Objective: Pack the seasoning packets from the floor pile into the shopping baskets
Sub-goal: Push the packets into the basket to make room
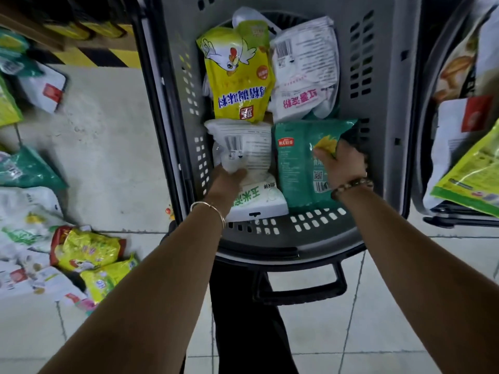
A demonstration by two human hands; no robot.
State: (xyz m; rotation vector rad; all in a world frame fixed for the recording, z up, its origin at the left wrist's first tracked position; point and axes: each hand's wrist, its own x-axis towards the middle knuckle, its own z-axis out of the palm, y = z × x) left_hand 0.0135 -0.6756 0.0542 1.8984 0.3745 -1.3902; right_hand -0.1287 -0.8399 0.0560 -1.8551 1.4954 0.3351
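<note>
Left hand (229,179) closed on near part of white packet (243,149); right hand (343,166) curled on far edge of green packet (299,163). Both packets lying side by side inside grey basket (386,103), nearer than yellow packet (237,85). Loose pile (81,252) on floor, left of basket.

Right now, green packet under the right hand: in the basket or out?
In. Green packet, its corner gripped by the right hand, lies inside the grey basket beside a white packet.

The tiled floor (108,157) bears a grey basket (386,103) and scattered packets (86,252).
</note>
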